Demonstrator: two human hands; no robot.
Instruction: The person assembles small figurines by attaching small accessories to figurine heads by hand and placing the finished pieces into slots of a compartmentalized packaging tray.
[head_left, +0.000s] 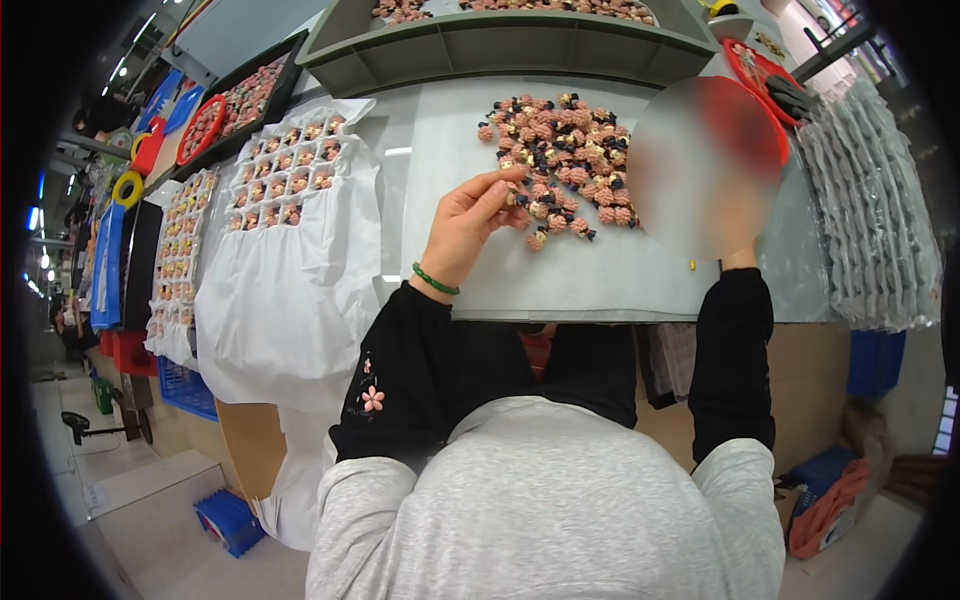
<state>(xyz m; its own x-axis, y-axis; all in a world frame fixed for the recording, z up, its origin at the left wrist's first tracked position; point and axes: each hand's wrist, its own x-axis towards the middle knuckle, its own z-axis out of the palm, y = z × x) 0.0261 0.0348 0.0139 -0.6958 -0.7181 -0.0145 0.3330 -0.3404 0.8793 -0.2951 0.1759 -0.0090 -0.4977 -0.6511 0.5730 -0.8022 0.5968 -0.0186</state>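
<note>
Evidently, in the head view, your left hand (466, 225) is at the left edge of a loose heap of pink figurines (568, 150), thumb and index finger nearly together. A small dark-and-yellow figurine (515, 196) seems pinched at their tips; whether it is clear of the tabletop (600, 292), you cannot tell from this angle. Your right hand (739, 222) is to the right of the heap, lost in a blurred patch, so its grasp cannot be told.

The heap lies on the pale tabletop in front of you, its pieces touching and overlapping, with navy and cream parts among the knobbly pink ones. Judging by size and look, each should be light and fairly stiff, probably moulded plastic. The bumpy pink part ought to give your fingertips good grip and looks the best place to take hold; the thin dark projections look easier to bend or snag on neighbours.

To the left, more figurines sit in the pockets of a white compartment tray (283, 172), partly covered by a white sheet (290, 285). On the far side stands a grey-green bin (510, 55) with similar pieces inside. At the right is a stack of clear plastic trays (872, 205), and near your right wrist lies a tiny yellow piece (692, 265).
</note>
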